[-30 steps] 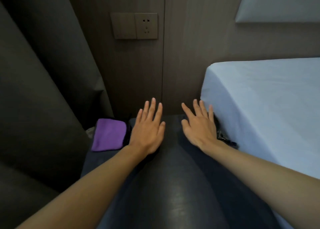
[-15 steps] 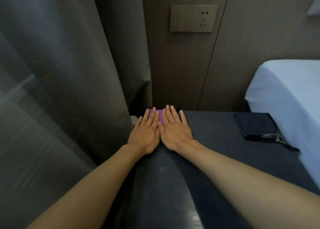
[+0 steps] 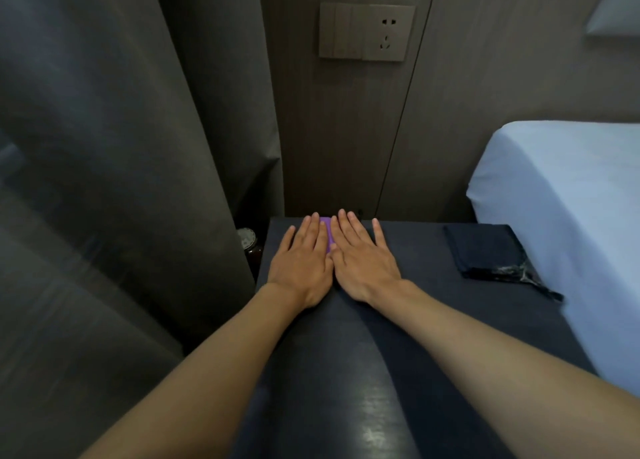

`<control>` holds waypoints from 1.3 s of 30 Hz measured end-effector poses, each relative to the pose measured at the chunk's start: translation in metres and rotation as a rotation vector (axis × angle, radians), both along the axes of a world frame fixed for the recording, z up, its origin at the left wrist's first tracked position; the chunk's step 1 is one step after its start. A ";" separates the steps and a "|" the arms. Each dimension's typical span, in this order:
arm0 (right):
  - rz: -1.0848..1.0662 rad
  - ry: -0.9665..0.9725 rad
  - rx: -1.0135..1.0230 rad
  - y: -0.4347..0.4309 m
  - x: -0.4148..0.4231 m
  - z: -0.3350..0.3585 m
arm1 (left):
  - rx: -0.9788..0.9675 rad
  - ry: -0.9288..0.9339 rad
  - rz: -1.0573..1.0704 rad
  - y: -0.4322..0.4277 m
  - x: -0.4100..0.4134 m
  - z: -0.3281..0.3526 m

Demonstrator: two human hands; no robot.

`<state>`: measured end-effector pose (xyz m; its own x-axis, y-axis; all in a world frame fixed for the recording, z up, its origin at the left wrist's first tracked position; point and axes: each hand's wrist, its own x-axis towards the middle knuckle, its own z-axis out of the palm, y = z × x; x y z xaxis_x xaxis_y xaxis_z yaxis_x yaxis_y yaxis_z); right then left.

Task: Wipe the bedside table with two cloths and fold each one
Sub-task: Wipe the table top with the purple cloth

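Note:
The dark bedside table fills the middle of the view. At its far left corner lies a folded purple cloth, almost wholly covered by my hands; only a thin strip shows between them. My left hand and my right hand lie flat on it side by side, fingers stretched forward and touching each other. A folded dark navy cloth with a frayed edge rests at the table's far right, apart from both hands.
Grey curtains hang close on the left. A wood-panel wall with a switch and socket plate stands behind. A bed with a pale blue sheet borders the table's right side. A small round object sits beside the table's left corner.
The view swung left. Both hands moved from the table's middle and the navy cloth onto the purple cloth and now press it flat, the right hand spread a little wider.

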<state>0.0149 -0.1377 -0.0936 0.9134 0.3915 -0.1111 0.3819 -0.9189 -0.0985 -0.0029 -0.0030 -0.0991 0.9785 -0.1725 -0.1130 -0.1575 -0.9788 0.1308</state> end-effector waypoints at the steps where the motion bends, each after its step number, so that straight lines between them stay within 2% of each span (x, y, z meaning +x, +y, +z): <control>1: -0.011 0.005 -0.003 -0.007 0.000 0.001 | 0.006 -0.001 -0.014 -0.007 0.002 0.000; 10: -0.132 0.007 0.038 -0.057 0.001 0.001 | 0.035 -0.002 -0.127 -0.055 0.019 0.000; 16: -0.290 0.017 0.057 -0.081 -0.007 -0.005 | -0.004 0.017 -0.248 -0.084 0.028 0.000; 22: -0.454 -0.002 0.095 -0.068 -0.025 -0.007 | 0.015 0.039 -0.377 -0.080 0.032 0.001; 31: -0.625 -0.028 0.041 -0.043 -0.060 -0.009 | 0.025 0.026 -0.511 -0.065 0.011 0.007; 39: -0.570 -0.023 0.040 -0.012 -0.077 -0.010 | 0.049 0.029 -0.470 -0.030 -0.015 0.011</control>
